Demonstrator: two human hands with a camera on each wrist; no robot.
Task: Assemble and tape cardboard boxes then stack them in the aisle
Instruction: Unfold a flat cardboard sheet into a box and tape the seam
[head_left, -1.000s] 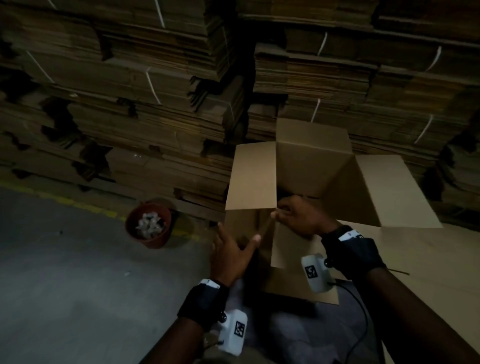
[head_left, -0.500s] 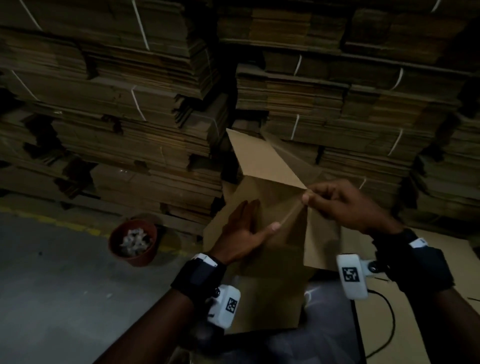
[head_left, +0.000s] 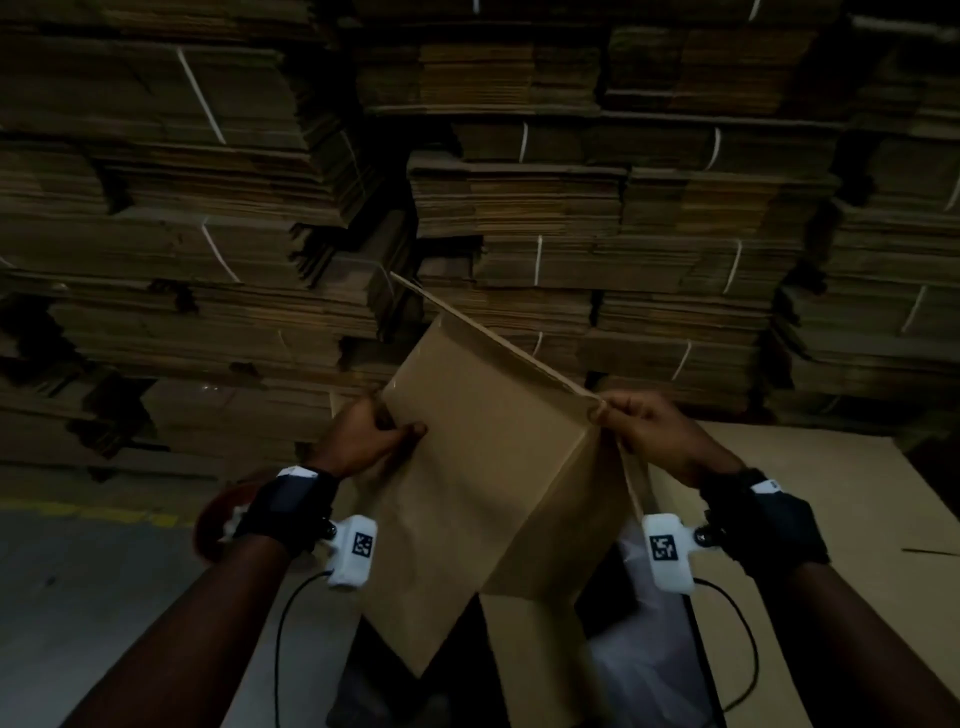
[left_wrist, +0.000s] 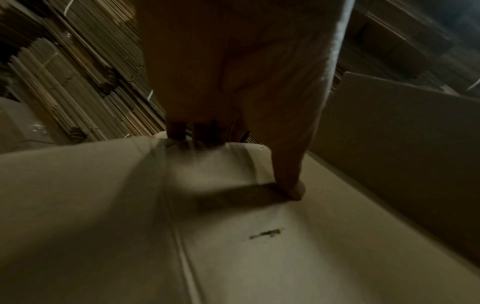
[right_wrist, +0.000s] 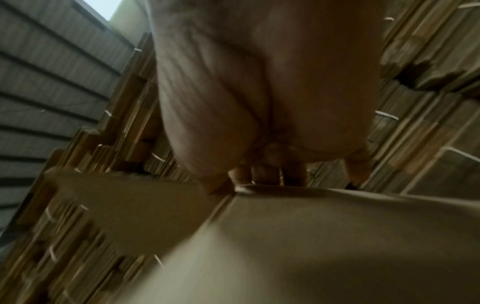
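A brown cardboard box (head_left: 483, 488) hangs tilted in the air in front of me, one corner pointing down. My left hand (head_left: 369, 441) grips its upper left edge, thumb on the near face and fingers curled over behind. In the left wrist view the thumb (left_wrist: 291, 181) presses the box (left_wrist: 233, 246) wall. My right hand (head_left: 644, 426) pinches the box's upper right corner where a flap edge (head_left: 493, 338) runs up and away. The right wrist view shows the fingers (right_wrist: 267, 172) curled over the box (right_wrist: 311, 236) edge.
Tall stacks of strapped flat cardboard (head_left: 571, 208) fill the wall ahead. A red pot (head_left: 218, 519) stands on the floor at left, partly behind my left wrist. Flat cardboard sheets (head_left: 831, 493) lie at right and below. Grey floor (head_left: 78, 597) with a yellow line spreads left.
The box has been lifted and turned over from open side up to a closed face towards me. My left hand went from flat against it to gripping its edge. My right hand rose.
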